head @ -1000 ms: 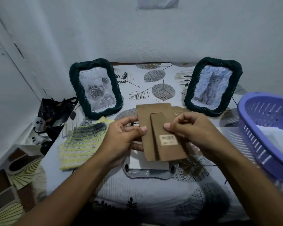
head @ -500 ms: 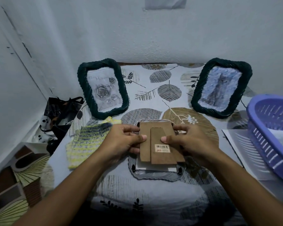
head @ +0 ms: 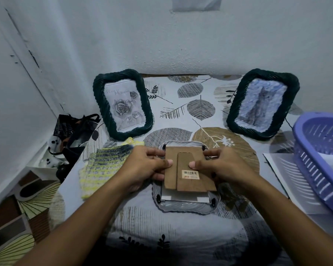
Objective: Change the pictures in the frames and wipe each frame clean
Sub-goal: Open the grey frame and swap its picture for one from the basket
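A pale frame (head: 183, 207) lies face down in the middle of the table, a white picture sheet (head: 181, 197) showing at its near edge. A brown cardboard backing board (head: 188, 181) with a barcode sticker rests on it. My left hand (head: 144, 167) grips the board's left edge with the thumb on top. At the right edge my right hand (head: 219, 166) holds it the same way. Two dark green woven frames stand at the back: a rose picture frame (head: 123, 104) on the left and a cat picture frame (head: 261, 102) on the right.
A yellow and grey knitted cloth (head: 104, 166) lies left of my hands. A purple plastic basket (head: 319, 156) with paper in it sits at the right, on a printed sheet (head: 288, 175). A black bag (head: 73, 129) is wedged by the left wall. Walls close the back and left.
Both hands lowered the backing board from a raised tilt down onto the face-down frame. The camera view shifted slightly left and closer.
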Tool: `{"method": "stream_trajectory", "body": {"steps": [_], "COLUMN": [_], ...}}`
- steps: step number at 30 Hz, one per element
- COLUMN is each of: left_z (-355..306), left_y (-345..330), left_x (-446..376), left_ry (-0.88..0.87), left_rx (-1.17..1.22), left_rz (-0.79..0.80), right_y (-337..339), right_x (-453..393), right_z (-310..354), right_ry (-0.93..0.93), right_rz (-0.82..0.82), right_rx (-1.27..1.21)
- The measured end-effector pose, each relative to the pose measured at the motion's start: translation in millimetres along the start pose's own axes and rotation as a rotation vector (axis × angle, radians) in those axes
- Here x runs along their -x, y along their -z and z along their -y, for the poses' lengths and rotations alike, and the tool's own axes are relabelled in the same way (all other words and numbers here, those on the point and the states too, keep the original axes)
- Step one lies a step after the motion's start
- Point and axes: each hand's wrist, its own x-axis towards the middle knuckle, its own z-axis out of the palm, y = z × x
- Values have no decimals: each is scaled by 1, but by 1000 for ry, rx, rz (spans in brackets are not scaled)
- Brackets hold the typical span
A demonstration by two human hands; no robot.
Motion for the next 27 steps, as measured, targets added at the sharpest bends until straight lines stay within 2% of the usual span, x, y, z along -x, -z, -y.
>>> {"method": "stream_trajectory", "body": {"steps": [19, 27], "left_z": [-1, -1], "left_y": [-2, -1], "left_x": [-2, -2], "left_ry": [19, 35], "left_rx": [-28, -64], "left_rz": [-1, 5], "right_y": [3, 2], "right_x": [-10, -11], "right_z": [-7, -7], "right_ry": [11, -2], "right_rz": [11, 6], "right_rx": [26, 120]}}
